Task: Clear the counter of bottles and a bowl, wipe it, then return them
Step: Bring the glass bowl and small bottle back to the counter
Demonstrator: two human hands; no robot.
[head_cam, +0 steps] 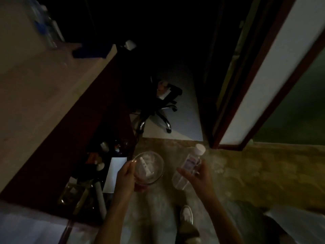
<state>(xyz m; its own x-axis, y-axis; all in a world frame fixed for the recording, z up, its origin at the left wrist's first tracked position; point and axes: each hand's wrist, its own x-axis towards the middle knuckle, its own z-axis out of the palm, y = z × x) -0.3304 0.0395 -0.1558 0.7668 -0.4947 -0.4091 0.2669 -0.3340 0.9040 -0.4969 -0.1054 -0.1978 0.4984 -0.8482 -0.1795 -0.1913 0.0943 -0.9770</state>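
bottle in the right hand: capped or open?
Capped. The clear bottle in the right hand has its pale cap seated on the neck, and it is held tilted, cap pointing up and away.

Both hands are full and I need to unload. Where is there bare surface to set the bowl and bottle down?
The counter at left is bare from its dark edge up to the blurred bottles at its far end. The shelf below it is crowded with small items. Left hand holds the bowl, right hand the bottle.
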